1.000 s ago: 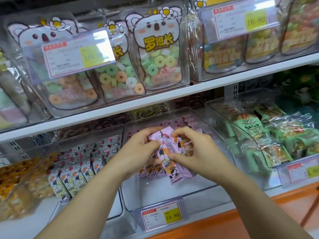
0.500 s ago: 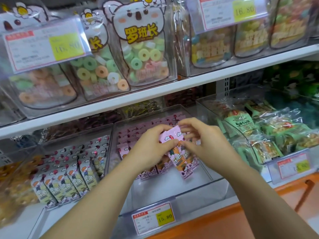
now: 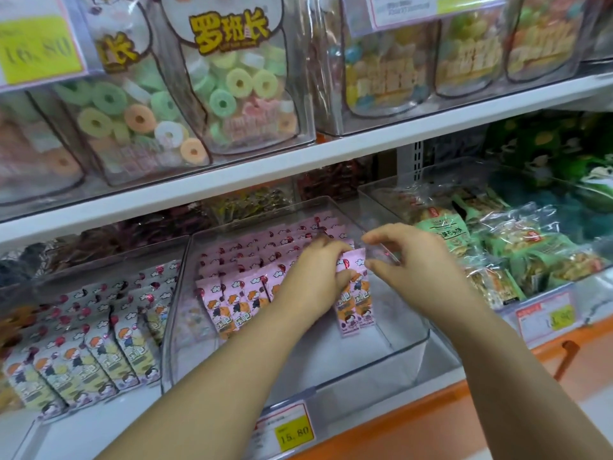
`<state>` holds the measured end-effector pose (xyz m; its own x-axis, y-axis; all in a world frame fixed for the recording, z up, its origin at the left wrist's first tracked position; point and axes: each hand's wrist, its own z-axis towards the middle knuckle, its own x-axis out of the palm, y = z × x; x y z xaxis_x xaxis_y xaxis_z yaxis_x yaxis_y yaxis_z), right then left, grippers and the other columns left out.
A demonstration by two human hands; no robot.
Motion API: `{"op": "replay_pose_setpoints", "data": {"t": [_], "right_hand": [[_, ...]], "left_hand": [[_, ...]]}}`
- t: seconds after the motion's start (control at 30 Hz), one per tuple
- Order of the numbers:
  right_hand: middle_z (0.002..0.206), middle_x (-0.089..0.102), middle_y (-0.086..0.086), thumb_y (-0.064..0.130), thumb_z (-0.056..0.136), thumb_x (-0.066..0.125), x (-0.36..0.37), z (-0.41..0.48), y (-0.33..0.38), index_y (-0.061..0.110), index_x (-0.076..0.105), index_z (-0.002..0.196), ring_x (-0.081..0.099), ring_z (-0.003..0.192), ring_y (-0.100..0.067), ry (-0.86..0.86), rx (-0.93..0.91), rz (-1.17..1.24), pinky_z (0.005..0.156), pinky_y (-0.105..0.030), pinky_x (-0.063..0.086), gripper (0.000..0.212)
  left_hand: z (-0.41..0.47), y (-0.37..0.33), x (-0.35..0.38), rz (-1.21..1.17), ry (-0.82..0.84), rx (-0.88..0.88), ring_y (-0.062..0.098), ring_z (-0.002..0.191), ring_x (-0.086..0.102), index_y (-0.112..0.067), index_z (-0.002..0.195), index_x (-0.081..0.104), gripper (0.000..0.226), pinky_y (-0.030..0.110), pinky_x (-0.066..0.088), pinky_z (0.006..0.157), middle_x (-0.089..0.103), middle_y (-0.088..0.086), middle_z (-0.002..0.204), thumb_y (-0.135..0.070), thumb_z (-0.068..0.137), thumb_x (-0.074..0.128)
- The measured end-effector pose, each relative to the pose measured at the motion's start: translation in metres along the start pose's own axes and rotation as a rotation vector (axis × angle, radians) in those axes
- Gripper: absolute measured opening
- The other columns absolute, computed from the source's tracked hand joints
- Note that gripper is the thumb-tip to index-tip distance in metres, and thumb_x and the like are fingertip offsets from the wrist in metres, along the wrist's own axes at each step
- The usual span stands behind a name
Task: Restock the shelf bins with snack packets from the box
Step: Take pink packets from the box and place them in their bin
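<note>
A clear plastic shelf bin (image 3: 408, 350) on the lower shelf holds rows of pink snack packets (image 3: 238, 293). My left hand (image 3: 315, 277) is inside the bin, fingers curled over the tops of a few pink packets (image 3: 355, 303) standing at the right end of the front row. My right hand (image 3: 414, 260) hovers just to their right above the bin's right wall, fingers and thumb loosely curved, holding nothing. The front part of the bin floor is bare. The supply box is out of view.
A neighbouring bin at left holds grey-white packets (image 3: 99, 333); a bin at right holds green snack bags (image 3: 497, 247). The upper white shelf (image 3: 298, 161) carries clear tubs of ring candy (image 3: 232, 88). Price tags (image 3: 292, 433) clip to the bins' fronts above an orange edge.
The view has moved closer and lower. Both hands held the pink packets before; now they stand in the bin's row under my left hand, and my right hand has let go and drawn right.
</note>
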<state>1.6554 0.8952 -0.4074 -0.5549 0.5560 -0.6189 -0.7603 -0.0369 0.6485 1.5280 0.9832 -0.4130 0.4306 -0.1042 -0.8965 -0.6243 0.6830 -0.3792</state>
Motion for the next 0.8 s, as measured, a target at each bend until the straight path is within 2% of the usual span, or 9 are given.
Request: {"op": "replay_pose_setpoints", "data": {"t": [0.1,0.23,0.37,0.47,0.53,0.6,0.7,0.8], "right_hand": [[0.107,0.066,0.005,0.012,0.081,0.069,0.001,0.000,0.000,0.021,0.068,0.110,0.056,0.094,-0.008,-0.001,-0.005,-0.015,0.081,-0.021,0.040,0.031],[0.104,0.063,0.006,0.013,0.081,0.069,0.001,-0.001,0.002,0.021,0.067,0.111,0.052,0.090,-0.005,0.013,-0.017,-0.031,0.077,-0.018,0.035,0.030],[0.110,0.063,0.005,0.016,0.083,0.067,-0.003,-0.004,0.007,0.022,0.065,0.114,0.053,0.106,-0.014,0.029,-0.046,-0.120,0.085,-0.025,0.040,0.031],[0.109,0.065,0.003,0.017,0.083,0.069,-0.003,-0.015,0.020,0.021,0.067,0.111,0.050,0.109,-0.021,-0.030,-0.115,-0.185,0.090,-0.031,0.037,0.028],[0.100,0.067,0.002,0.017,0.080,0.070,0.003,-0.030,0.032,0.020,0.070,0.102,0.056,0.099,-0.024,-0.084,-0.187,-0.146,0.084,-0.033,0.038,0.022],[0.091,0.069,0.001,0.018,0.075,0.066,0.012,-0.049,0.046,0.019,0.071,0.095,0.059,0.089,-0.023,-0.085,-0.242,-0.105,0.078,-0.034,0.042,0.020],[0.091,0.068,0.003,0.018,0.077,0.062,0.024,-0.081,0.068,0.020,0.070,0.097,0.052,0.088,-0.010,-0.007,-0.278,-0.043,0.078,-0.022,0.038,0.021],[0.097,0.069,0.003,0.019,0.079,0.061,0.033,-0.116,0.090,0.018,0.070,0.103,0.055,0.092,-0.010,0.065,-0.272,0.019,0.081,-0.018,0.039,0.025]], "left_hand": [[0.000,0.003,0.005,0.008,-0.066,0.002,0.024,0.116,0.048,-0.024,0.133,0.051,0.045,0.036,0.043,0.097,0.044,0.006,0.126,-0.025,0.090,0.063],[-0.002,0.006,0.003,0.017,-0.105,-0.009,0.021,0.126,0.038,-0.029,0.132,0.050,0.047,0.031,0.038,0.102,0.039,0.003,0.132,-0.031,0.088,0.066],[-0.013,0.009,-0.007,0.012,-0.088,0.022,0.017,0.125,0.037,-0.029,0.130,0.051,0.045,0.024,0.032,0.100,0.038,0.000,0.133,-0.025,0.088,0.066],[-0.030,0.009,-0.021,-0.046,-0.109,0.058,0.008,0.109,0.043,-0.025,0.125,0.056,0.037,0.018,0.034,0.092,0.044,-0.003,0.125,-0.021,0.089,0.064],[-0.045,0.006,-0.032,-0.098,-0.136,0.080,0.003,0.097,0.042,-0.024,0.121,0.059,0.032,0.016,0.035,0.085,0.044,-0.010,0.113,-0.017,0.090,0.063],[-0.067,0.003,-0.042,-0.153,-0.173,0.106,0.005,0.094,0.049,-0.021,0.116,0.063,0.028,0.021,0.042,0.083,0.048,-0.010,0.107,-0.010,0.090,0.061],[-0.113,0.004,-0.055,-0.198,-0.219,0.149,0.010,0.091,0.056,-0.019,0.111,0.065,0.027,0.027,0.049,0.082,0.055,-0.009,0.100,-0.005,0.089,0.056],[-0.171,0.015,-0.062,-0.208,-0.242,0.139,0.002,0.087,0.054,-0.022,0.109,0.065,0.022,0.020,0.047,0.080,0.055,-0.017,0.094,-0.011,0.093,0.056]]}}
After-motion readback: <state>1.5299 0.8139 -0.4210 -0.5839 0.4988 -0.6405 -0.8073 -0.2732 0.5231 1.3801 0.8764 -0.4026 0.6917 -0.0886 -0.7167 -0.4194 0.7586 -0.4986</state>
